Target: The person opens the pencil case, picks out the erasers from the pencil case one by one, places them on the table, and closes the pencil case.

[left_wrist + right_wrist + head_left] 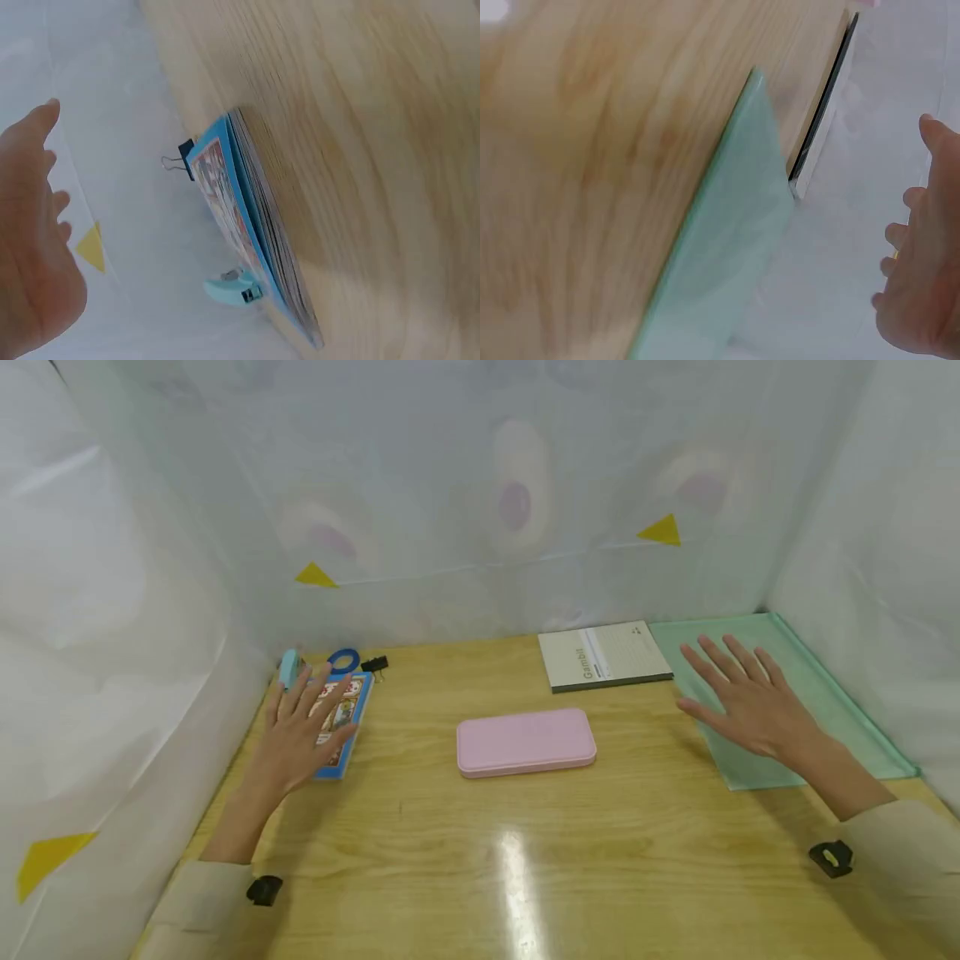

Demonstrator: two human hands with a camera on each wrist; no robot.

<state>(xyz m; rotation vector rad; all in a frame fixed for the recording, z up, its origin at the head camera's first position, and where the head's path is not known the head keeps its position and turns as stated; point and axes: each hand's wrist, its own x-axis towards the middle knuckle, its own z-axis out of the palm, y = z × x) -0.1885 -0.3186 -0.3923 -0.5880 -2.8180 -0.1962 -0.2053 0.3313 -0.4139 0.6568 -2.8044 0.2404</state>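
Over the wooden table [480, 860], your left hand [303, 731] hovers flat above the blue book [347, 727], your right hand [742, 702] above the green folder [825, 693], both spread wide, gripping nothing.

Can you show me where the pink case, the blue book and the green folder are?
pink case [526, 742], head view, middle of its lid.
blue book [347, 720], head view, cover beside the left hand's fingers.
green folder [825, 693], head view, bare part right of the right hand.
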